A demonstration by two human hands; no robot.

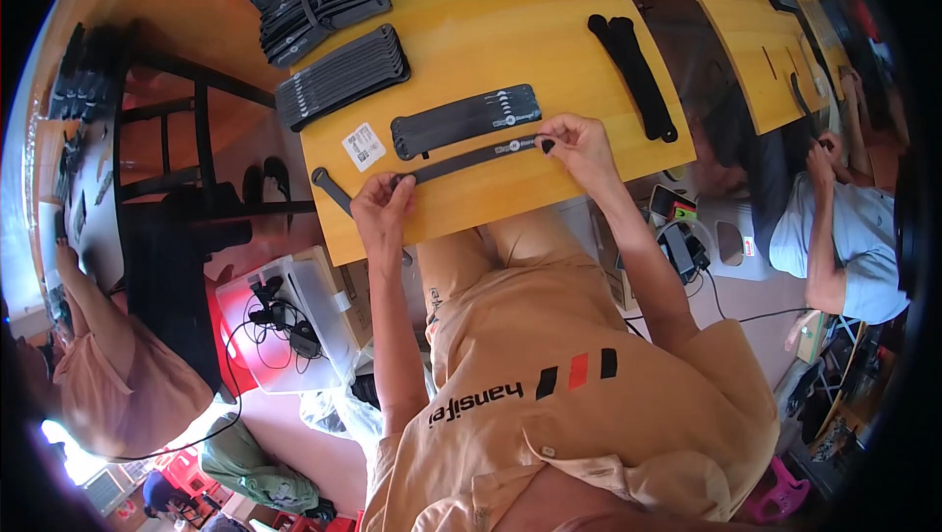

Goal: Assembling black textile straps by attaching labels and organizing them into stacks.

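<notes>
A black strap (471, 161) with white print is stretched level above the near part of the yellow table (471, 210). My left hand (383, 203) pinches its left end. At its other end, my right hand (581, 147) grips it between thumb and fingers. Just beyond the strap lies a flat stack of dark straps (466, 122) with white marks. A small white label sheet (363, 146) rests on the table beyond my left hand. Beside that hand, a short dark strap (332, 190) lies slanted near the table's left edge.
Far left on the table are a fanned strap stack (343, 78) and a tied bundle (319, 2). Long black straps (633, 76) lie at the right. Co-workers sit on both sides. Below left, cables (280, 321) rest on a pale plastic bin (319, 355).
</notes>
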